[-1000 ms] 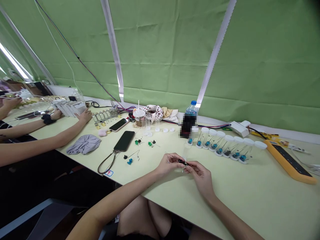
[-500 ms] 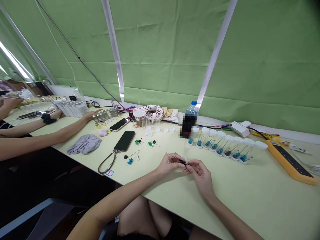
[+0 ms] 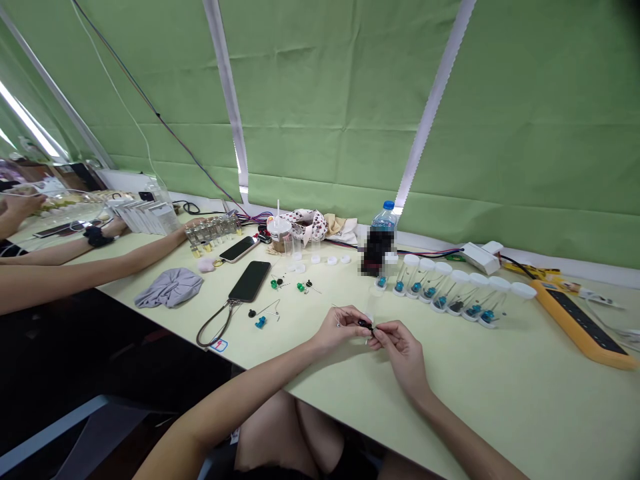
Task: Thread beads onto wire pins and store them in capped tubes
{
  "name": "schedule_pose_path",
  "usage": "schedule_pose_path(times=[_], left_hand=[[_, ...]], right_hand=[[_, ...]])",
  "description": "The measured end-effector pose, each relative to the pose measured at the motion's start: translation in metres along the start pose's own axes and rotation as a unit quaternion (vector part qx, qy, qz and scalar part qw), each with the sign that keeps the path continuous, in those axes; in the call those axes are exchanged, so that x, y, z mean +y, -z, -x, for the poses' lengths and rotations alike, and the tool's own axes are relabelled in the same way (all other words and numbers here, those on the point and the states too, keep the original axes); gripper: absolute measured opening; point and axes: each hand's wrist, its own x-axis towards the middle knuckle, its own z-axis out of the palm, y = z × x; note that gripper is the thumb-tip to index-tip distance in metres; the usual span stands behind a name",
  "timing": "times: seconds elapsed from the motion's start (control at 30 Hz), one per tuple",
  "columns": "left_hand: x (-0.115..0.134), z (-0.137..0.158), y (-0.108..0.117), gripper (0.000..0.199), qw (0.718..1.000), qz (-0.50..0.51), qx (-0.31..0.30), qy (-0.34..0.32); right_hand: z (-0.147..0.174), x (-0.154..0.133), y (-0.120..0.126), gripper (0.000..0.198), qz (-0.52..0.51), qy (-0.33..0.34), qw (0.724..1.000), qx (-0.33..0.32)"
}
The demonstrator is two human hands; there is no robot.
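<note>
My left hand (image 3: 343,328) and my right hand (image 3: 401,348) meet over the table, both closed on a small black part (image 3: 366,325). Its exact shape is partly covered by my fingertips. A thin wire (image 3: 339,316) sticks out by the left fingers. Just behind my hands stands a clear tube (image 3: 372,301). Several clear tubes with white caps (image 3: 441,283) line up to the right, most holding a blue piece with thin wires. On the left lie a blue piece (image 3: 261,323) with a black bit and wire, and two green pieces (image 3: 301,287) with similar bits.
A phone (image 3: 250,281) with a wrist strap, a grey cloth (image 3: 169,288) and another phone (image 3: 240,249) lie leftward. Behind are a drink cup (image 3: 279,233) and a water bottle (image 3: 385,217). An orange power strip (image 3: 583,327) sits right. A co-worker's arm (image 3: 100,270) reaches in from the left.
My hands stay almost in place, with only slight finger movement around the black part. At the left, the co-worker's arm has shifted slightly.
</note>
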Motion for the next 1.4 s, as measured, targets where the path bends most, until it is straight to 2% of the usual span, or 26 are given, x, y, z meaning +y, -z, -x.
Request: schedule_pose_path(times=[0.6,0.8,1.1,1.4], left_hand=[[0.0022,-0.0007,0.0,0.032,1.0,0.005,-0.004,0.006],[0.007,-0.0003,-0.0003,0.029,1.0,-0.004,0.001,-0.006],[0.0013,-0.0005,0.0024,0.028,1.0,0.011,-0.008,-0.003],[0.0008,-0.0004,0.0016,0.028,1.0,0.018,-0.005,0.001]], right_hand=[[0.0009,-0.0009,-0.0012,0.021,0.005,0.008,1.0,-0.009],[0.0018,0.0014,-0.0009,0.026,0.005,0.022,0.999,-0.025],[-0.0001,0.002,-0.0005,0.019,-0.016,0.008,0.999,-0.035],[0.0001,0.0044,0.0,0.02,-0.024,0.008,0.999,-0.033]])
